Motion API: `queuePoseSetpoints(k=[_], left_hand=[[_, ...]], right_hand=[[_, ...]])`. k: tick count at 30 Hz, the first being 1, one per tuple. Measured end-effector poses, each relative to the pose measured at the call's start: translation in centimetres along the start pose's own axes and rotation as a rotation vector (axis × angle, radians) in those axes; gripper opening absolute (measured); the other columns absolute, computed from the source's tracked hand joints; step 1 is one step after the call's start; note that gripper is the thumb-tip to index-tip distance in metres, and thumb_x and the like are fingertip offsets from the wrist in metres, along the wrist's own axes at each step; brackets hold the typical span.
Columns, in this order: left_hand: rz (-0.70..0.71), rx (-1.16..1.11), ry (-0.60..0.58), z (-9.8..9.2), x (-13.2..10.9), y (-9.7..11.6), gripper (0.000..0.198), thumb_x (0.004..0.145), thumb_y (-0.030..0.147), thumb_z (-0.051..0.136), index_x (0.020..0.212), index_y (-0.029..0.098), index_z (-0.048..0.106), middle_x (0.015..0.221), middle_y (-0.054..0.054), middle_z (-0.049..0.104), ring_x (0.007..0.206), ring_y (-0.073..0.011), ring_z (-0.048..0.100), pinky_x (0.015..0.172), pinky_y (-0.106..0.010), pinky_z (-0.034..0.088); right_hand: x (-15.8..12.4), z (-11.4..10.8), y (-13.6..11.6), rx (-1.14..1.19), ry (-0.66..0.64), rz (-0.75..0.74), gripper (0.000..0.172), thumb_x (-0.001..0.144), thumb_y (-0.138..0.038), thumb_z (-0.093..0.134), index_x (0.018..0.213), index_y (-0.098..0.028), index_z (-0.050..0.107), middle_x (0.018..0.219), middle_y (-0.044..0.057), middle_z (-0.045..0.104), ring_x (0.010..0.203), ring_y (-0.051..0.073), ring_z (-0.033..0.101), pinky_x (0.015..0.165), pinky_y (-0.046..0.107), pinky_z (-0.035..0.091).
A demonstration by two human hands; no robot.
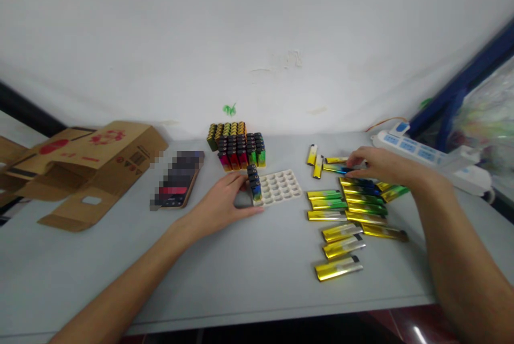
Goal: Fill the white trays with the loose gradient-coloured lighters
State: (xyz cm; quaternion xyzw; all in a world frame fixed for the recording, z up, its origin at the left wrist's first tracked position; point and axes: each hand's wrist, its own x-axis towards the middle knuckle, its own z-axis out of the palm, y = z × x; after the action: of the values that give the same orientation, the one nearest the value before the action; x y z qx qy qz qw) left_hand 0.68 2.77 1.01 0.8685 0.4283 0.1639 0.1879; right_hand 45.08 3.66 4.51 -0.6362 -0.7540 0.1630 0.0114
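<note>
My left hand (219, 202) curls round the left end of a white plastic tray (281, 188) with round cells, its thumb stretched along the front edge. In the tray's left column stands a short row of dark-topped lighters (254, 182), close against my fingers. My right hand (373, 165) reaches over lighters lying on the right side, with its fingertips closed at the end of a blue and yellow lighter (335, 169). Several yellow-green lighters (364, 207) and yellow-silver lighters (339, 269) lie below that hand.
Upright blocks of pink and green lighters (242, 154) and gold-topped lighters (226, 130) stand by the wall. A phone (182, 178) lies left of my left hand, beside an open cardboard box (108, 167). A white power strip (431, 159) sits at the back right.
</note>
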Motion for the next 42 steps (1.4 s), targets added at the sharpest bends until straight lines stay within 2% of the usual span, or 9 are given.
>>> queuePoseSetpoints(k=[6, 12, 19, 24, 28, 32, 35, 38, 42], left_hand=[[0.0, -0.004, 0.007, 0.2, -0.1, -0.2, 0.059, 0.085, 0.07, 0.083, 0.113, 0.02, 0.069, 0.123, -0.015, 0.074, 0.118, -0.0372, 0.071, 0.107, -0.051, 0.058], [0.011, 0.01, 0.023, 0.4, -0.1, -0.6, 0.062, 0.085, 0.073, 0.081, 0.114, 0.019, 0.069, 0.124, -0.016, 0.074, 0.119, -0.0376, 0.071, 0.108, -0.051, 0.058], [-0.01, 0.007, 0.009, 0.0, 0.0, 0.0, 0.06, 0.084, 0.072, 0.082, 0.111, 0.02, 0.069, 0.122, -0.015, 0.074, 0.115, -0.0379, 0.072, 0.107, -0.052, 0.06], [0.016, -0.018, 0.013, -0.1, 0.0, 0.1, 0.056, 0.085, 0.069, 0.083, 0.112, 0.022, 0.07, 0.123, -0.015, 0.075, 0.115, -0.0366, 0.072, 0.107, -0.052, 0.06], [0.022, -0.018, 0.022, 0.1, 0.0, 0.0, 0.057, 0.085, 0.069, 0.084, 0.114, 0.021, 0.07, 0.125, -0.015, 0.074, 0.116, -0.0367, 0.072, 0.107, -0.051, 0.06], [0.014, -0.016, 0.022, 0.1, 0.0, 0.1, 0.059, 0.083, 0.067, 0.085, 0.116, 0.02, 0.07, 0.127, -0.016, 0.075, 0.119, -0.0379, 0.072, 0.11, -0.052, 0.059], [0.009, -0.01, 0.017, 0.0, 0.0, 0.2, 0.058, 0.083, 0.067, 0.085, 0.113, 0.02, 0.071, 0.125, -0.016, 0.075, 0.118, -0.0379, 0.072, 0.108, -0.051, 0.059], [0.015, -0.014, 0.015, 0.0, 0.0, 0.2, 0.056, 0.085, 0.067, 0.084, 0.114, 0.021, 0.071, 0.125, -0.015, 0.075, 0.119, -0.0375, 0.072, 0.108, -0.051, 0.059], [0.028, -0.018, 0.013, -0.1, 0.0, 0.0, 0.057, 0.086, 0.067, 0.083, 0.116, 0.021, 0.071, 0.129, -0.016, 0.075, 0.125, -0.0381, 0.07, 0.113, -0.053, 0.057]], right_hand=[[-0.6, -0.8, -0.6, 0.121, 0.02, -0.024, 0.044, 0.086, -0.055, 0.07, 0.109, -0.018, 0.078, 0.104, 0.015, 0.084, 0.091, 0.032, 0.078, 0.087, 0.045, 0.061], [-0.8, -1.1, -3.2, 0.413, 0.166, -0.171, 0.044, 0.086, -0.063, 0.075, 0.104, -0.023, 0.076, 0.108, 0.013, 0.083, 0.096, 0.031, 0.078, 0.09, 0.048, 0.062], [-0.5, 1.0, -8.2, 0.969, 0.131, -0.242, 0.046, 0.083, -0.06, 0.089, 0.108, -0.023, 0.074, 0.114, 0.01, 0.084, 0.108, 0.028, 0.078, 0.104, 0.048, 0.059], [-0.4, 3.4, -12.2, 1.177, 0.055, -0.296, 0.042, 0.098, -0.062, 0.075, 0.115, -0.025, 0.064, 0.095, 0.002, 0.076, 0.09, 0.021, 0.076, 0.087, 0.04, 0.06], [-0.4, 5.0, -15.1, 1.249, 0.067, -0.337, 0.038, 0.106, -0.062, 0.063, 0.107, -0.024, 0.058, 0.078, -0.006, 0.061, 0.067, 0.014, 0.062, 0.071, 0.031, 0.055], [-0.7, 5.9, -16.5, 1.336, 0.055, -0.256, 0.042, 0.103, -0.068, 0.063, 0.109, -0.027, 0.053, 0.082, -0.007, 0.06, 0.05, 0.009, 0.039, 0.046, 0.024, 0.034], [-0.6, 6.3, -16.7, 1.285, 0.128, -0.22, 0.048, 0.099, -0.074, 0.063, 0.107, -0.028, 0.054, 0.068, -0.01, 0.048, 0.05, 0.011, 0.033, 0.044, 0.024, 0.027], [-0.4, 6.8, -16.5, 1.112, 0.234, -0.197, 0.053, 0.099, -0.076, 0.06, 0.089, -0.024, 0.059, 0.062, -0.008, 0.041, 0.053, 0.012, 0.034, 0.047, 0.026, 0.026], [-0.1, 7.4, -16.4, 0.883, 0.393, -0.095, 0.056, 0.096, -0.067, 0.06, 0.062, -0.025, 0.043, 0.06, -0.005, 0.037, 0.059, 0.013, 0.034, 0.053, 0.029, 0.024]])
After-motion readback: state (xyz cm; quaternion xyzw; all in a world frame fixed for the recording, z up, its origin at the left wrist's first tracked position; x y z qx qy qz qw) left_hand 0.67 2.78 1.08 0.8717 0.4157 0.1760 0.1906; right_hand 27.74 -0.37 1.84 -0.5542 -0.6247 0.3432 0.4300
